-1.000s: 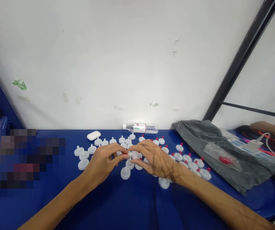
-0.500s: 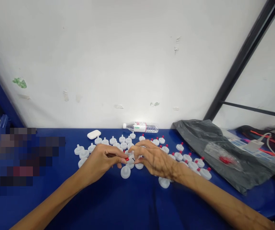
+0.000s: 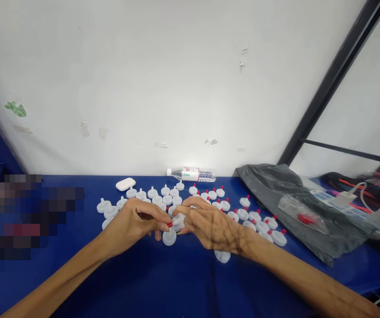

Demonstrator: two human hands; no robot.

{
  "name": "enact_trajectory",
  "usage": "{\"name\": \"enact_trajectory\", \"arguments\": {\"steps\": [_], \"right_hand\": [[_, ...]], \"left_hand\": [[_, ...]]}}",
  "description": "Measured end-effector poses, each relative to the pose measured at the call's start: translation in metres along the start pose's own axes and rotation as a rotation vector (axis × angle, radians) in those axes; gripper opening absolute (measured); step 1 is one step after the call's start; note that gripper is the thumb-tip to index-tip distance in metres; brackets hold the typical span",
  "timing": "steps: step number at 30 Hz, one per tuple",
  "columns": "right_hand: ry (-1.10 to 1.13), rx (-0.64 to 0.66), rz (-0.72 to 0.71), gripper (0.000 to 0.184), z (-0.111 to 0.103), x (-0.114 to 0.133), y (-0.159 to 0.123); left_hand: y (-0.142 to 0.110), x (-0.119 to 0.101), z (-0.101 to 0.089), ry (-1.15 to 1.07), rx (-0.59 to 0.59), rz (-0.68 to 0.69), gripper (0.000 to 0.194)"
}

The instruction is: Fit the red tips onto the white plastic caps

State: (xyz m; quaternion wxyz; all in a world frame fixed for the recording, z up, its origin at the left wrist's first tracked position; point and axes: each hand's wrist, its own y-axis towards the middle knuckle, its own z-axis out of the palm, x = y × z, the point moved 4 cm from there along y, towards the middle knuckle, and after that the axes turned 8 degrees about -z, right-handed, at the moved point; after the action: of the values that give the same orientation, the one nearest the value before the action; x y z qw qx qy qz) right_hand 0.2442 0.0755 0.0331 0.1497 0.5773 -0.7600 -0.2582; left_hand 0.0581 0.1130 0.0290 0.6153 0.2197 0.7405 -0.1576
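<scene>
My left hand (image 3: 133, 223) pinches a small red cap (image 3: 170, 225) between thumb and fingertips. My right hand (image 3: 209, 225) grips a white round plastic part (image 3: 178, 222) right beside that cap, the two touching. Both hands hover over the blue table (image 3: 163, 282). Several white round parts (image 3: 143, 194) without caps lie to the left and behind. Several more with red caps (image 3: 262, 225) lie to the right. One white part (image 3: 169, 237) rests just below my fingers and another (image 3: 222, 256) near my right wrist.
A water bottle (image 3: 191, 174) lies against the white wall. A white earbud case (image 3: 125, 183) sits at the back left. A grey plastic bag (image 3: 295, 207) holding a clear pouch of red caps (image 3: 305, 217) lies at right. Cables and a power strip (image 3: 348, 198) are far right.
My hands drew slightly nearer to me and lower, still joined at the white part and red cap. The view shifted a little to the right. A person's arm at far right left the view.
</scene>
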Motion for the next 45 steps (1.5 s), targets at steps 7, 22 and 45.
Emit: {"name": "enact_trajectory", "arguments": {"steps": [7, 22, 45], "right_hand": [[-0.067, 0.017, -0.063, 0.012, -0.001, 0.004, 0.003], [-0.126, 0.015, -0.064, 0.023, -0.003, 0.010, 0.000], [-0.003, -0.258, 0.143, 0.010, -0.011, 0.017, 0.013]], "left_hand": [[0.000, 0.000, -0.001, -0.009, -0.021, 0.051, 0.009], [-0.004, -0.002, 0.001, -0.063, 0.022, 0.065, 0.010], [-0.009, -0.025, 0.025, -0.124, 0.362, -0.020, 0.028]]}}
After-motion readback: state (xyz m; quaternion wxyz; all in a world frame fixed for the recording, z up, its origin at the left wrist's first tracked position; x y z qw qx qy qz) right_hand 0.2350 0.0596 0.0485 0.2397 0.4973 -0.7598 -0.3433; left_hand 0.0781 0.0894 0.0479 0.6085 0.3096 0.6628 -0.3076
